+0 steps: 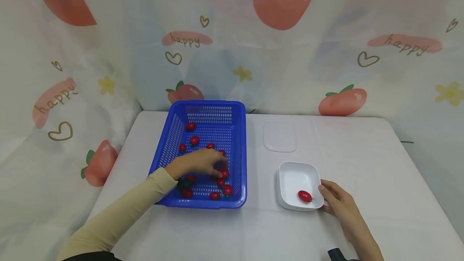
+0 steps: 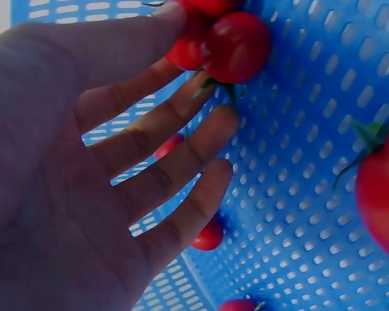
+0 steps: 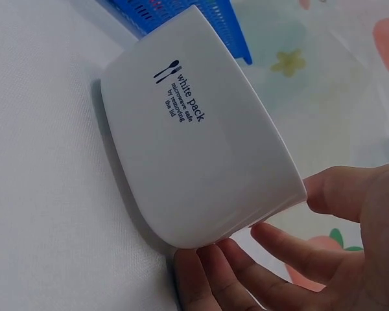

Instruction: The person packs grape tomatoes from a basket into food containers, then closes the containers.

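My left hand (image 1: 204,161) reaches into a blue plastic basket (image 1: 241,152) at the middle of the table. In the left wrist view, its thumb and forefinger pinch a red cherry tomato (image 2: 189,45), while the other fingers (image 2: 162,175) spread below. More tomatoes cluster against that one, such as a cherry tomato (image 2: 238,46) with a green stem. To the right, my right hand (image 1: 340,202) grips the near right corner of a white square container (image 1: 295,176), thumb at the rim and fingers lower down. One cherry tomato (image 1: 305,196) lies inside the container.
Several other cherry tomatoes, among them one cherry tomato (image 1: 190,127) toward the back, are scattered in the basket. A clear square lid (image 1: 279,137) lies flat behind the container. The white-covered table (image 1: 380,152) meets a printed cloth backdrop (image 1: 290,63) at the back.
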`<state>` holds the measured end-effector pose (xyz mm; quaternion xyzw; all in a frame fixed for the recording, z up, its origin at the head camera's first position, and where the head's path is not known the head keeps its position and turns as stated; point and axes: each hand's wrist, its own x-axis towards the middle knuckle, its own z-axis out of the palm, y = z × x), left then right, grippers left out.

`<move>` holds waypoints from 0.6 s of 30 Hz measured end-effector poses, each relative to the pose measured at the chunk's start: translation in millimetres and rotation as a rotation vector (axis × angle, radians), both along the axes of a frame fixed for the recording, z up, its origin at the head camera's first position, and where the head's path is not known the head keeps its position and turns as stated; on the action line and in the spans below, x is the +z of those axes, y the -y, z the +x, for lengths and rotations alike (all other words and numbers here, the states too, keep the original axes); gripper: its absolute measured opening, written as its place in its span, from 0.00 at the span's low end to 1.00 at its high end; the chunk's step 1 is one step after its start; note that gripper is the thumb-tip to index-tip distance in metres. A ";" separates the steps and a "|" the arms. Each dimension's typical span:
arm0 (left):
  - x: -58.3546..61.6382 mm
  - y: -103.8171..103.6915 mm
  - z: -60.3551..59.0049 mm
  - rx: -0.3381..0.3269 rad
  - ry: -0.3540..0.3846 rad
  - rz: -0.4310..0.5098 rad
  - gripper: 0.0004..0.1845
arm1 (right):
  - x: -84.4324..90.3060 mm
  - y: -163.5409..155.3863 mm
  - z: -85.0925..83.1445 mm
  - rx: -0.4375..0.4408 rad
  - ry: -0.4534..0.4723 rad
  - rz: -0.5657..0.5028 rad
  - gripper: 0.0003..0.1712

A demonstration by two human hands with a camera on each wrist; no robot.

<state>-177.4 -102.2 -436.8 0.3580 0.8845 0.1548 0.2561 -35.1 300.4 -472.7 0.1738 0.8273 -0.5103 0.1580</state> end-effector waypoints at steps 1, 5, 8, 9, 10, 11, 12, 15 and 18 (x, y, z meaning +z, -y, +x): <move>-1.8 0.2 -0.1 0.003 0.001 -0.001 0.16 | -0.4 0.1 0.1 0.000 0.001 0.001 0.42; -4.2 1.1 -1.4 0.011 0.007 0.005 0.14 | -0.8 0.3 0.5 0.002 0.001 0.002 0.42; -2.5 2.3 -3.1 0.025 -0.019 0.003 0.15 | -0.2 0.4 -0.6 0.009 -0.016 0.006 0.42; -1.2 3.0 -3.6 0.031 -0.031 0.002 0.15 | 0.1 0.5 -1.0 0.012 -0.025 0.006 0.41; 0.2 3.7 -4.1 0.038 -0.044 0.000 0.15 | 0.4 0.6 -1.4 0.015 -0.031 0.006 0.41; 2.2 4.7 -4.5 0.044 -0.060 -0.005 0.16 | 0.7 0.6 -1.8 0.018 -0.037 0.006 0.41; 4.2 5.5 -4.8 0.049 -0.077 -0.004 0.17 | 0.9 0.7 -2.2 0.018 -0.039 0.005 0.41; 11.3 8.5 -5.1 0.064 -0.097 0.007 0.19 | 1.2 1.1 -2.0 0.015 -0.024 0.003 0.41; 17.6 11.6 -4.6 0.077 -0.114 0.036 0.19 | 0.1 1.0 -0.9 0.007 -0.002 0.001 0.42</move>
